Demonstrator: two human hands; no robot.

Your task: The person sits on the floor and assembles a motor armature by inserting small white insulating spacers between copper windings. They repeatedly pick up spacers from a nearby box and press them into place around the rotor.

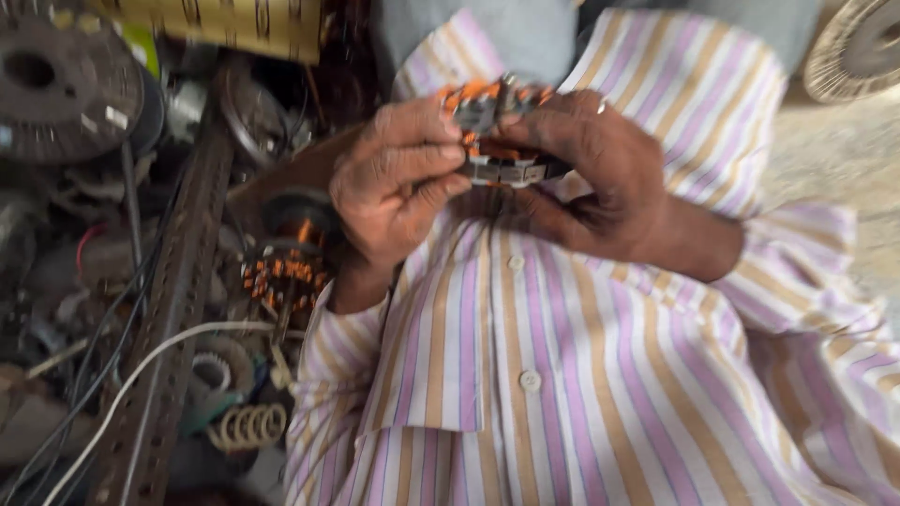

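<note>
Both hands grip a round metal motor stator with orange copper windings [497, 131]: left hand [398, 178] fingers pinching its near rim, right hand [586, 169] wrapped around it. Looks heavy and stiff; I'd hold the steel core, since the windings probably nick easily.

Striped shirt [581, 375], purple, tan and white with white buttons, fills the area below the grip. Second copper-wound stator [281, 272] lies low and to the left of the grip among clutter. Perforated metal angle bar [173, 309] runs diagonally further left, crossed by a white cable [131, 379]. Dark round spool [56, 84] sits far upper left. Row of pale rings [248, 426] lies well below. Wound disc [858, 47] shows at upper right; details blurred.
</note>
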